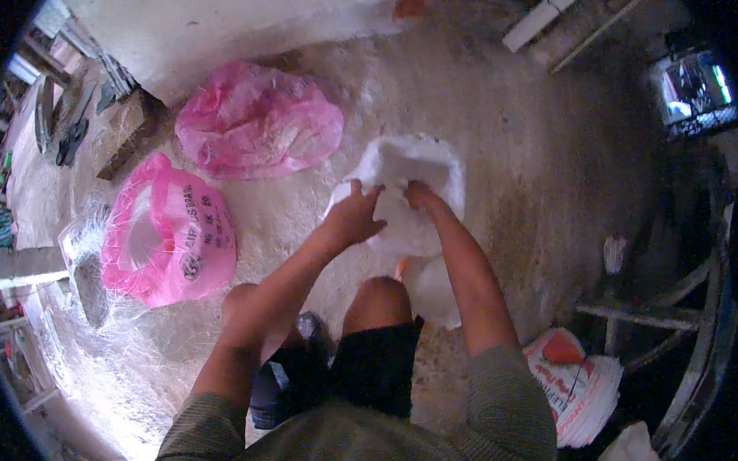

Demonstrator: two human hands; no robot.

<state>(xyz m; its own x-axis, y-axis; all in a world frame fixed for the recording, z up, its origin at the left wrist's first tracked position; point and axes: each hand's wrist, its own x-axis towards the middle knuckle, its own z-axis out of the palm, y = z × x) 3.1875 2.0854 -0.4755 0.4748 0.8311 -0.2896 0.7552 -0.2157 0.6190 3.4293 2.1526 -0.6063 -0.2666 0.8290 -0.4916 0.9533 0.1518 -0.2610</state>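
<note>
In front of my knees stands a white, soft-looking sack [457, 164] with its mouth open and a pale inside. My left hand [356, 216] is at its left side, fingers apart and thumb stretched out. Over the sack's middle, my right hand [421, 196] points inward with its fingers curled together. Whatever those fingers may pinch is too small to make out. A whitish piece [432, 287] lies on the floor between the sack and my right knee, with a small orange spot at its edge.
An open pink sack [207, 256] with dark print stands at my left, and a crumpled pink sack [258, 127] lies beyond it. Pale strands [95, 276] spread at the left. White sacks [580, 388] and a wooden frame [645, 315] are at the right.
</note>
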